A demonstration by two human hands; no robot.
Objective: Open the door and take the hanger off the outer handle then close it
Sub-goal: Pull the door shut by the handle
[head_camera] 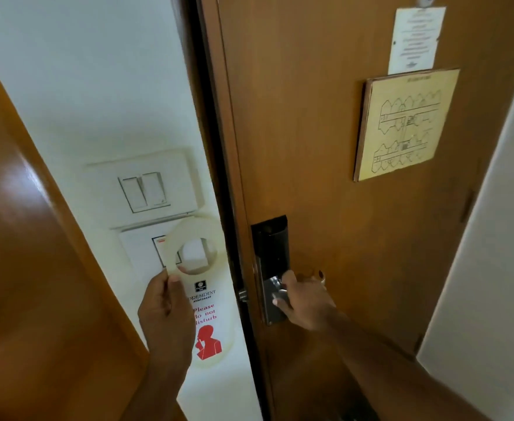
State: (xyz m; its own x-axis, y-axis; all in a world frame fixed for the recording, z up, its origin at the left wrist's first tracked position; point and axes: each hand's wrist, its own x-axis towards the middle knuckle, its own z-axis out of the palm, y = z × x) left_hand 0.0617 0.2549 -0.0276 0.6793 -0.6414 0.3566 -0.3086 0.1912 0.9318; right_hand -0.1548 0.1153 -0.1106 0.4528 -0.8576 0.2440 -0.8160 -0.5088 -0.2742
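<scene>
left hand [166,314] pinches the hanger [202,302], which rises above its thumb; right hand [305,302] is closed around the door [355,177] handle.

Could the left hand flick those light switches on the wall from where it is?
Probably yes. The light switches sit on the wall just above the left hand, with nothing between them. But that hand is holding the door hanger, so it would need a spare finger.
</scene>
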